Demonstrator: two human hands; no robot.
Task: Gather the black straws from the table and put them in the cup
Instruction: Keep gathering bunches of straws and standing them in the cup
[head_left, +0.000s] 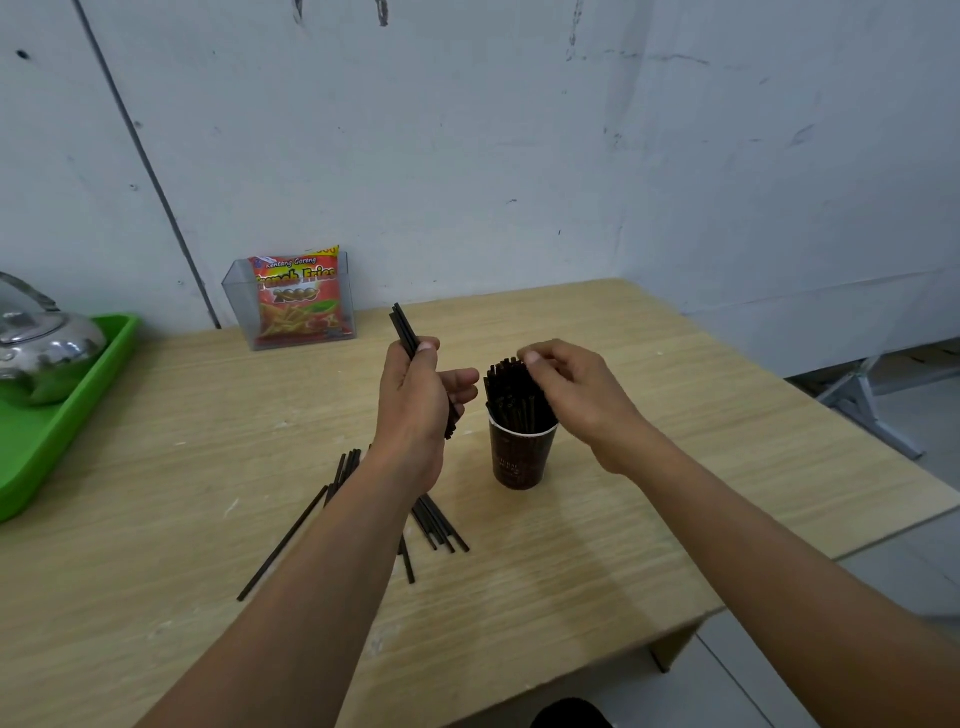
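While the cup (519, 457) stands mid-table: it's packed with upright cup straws (511, 389)
left hand (421, 395): fingers curled round a held bundle (404, 325) of black straws, tilted, ends sticking out above and below the fist, just left of the cup
right hand (576, 395): over the cup, thumb and forefinger pinching the cup straws at their tops
loose straws (436, 525): flat on table (675, 415) toward the near edge, partly under the left forearm
left edge: green tray (52, 441) carrying a kettle (41, 343)

Straws (441, 527) lie on the table (623, 519) (left of the cup (519, 457)).
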